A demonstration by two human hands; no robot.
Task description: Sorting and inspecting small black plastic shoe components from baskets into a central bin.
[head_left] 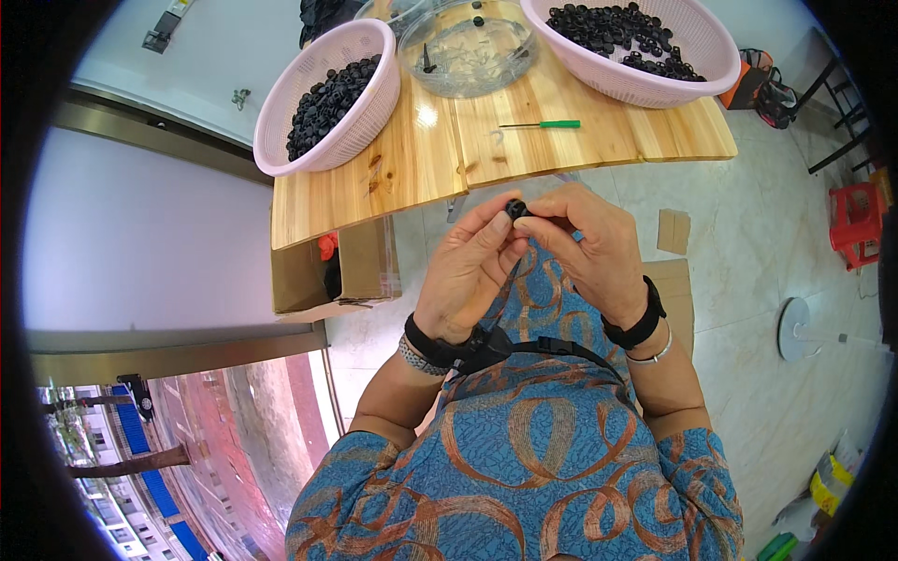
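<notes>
A small round black plastic part (515, 209) is pinched between both hands, just off the near edge of the wooden table (421, 178). My left hand (470, 266) grips it between thumb and fingers from the left. From the right, my right hand (589, 238) closes its thumb and forefinger on the same part. Fingertips cover much of it, so its exact kind cannot be made out. On the table beyond the hands lies a small screwdriver (559, 124) with a green handle and a thin shaft.
Two pink baskets (363, 131) (599, 82) of small black parts stand on the table. Between them is a clear round tray (458, 91) with small pieces. A cardboard box (369, 266) sits under the table's left side. A red stool (853, 224) stands at the far right.
</notes>
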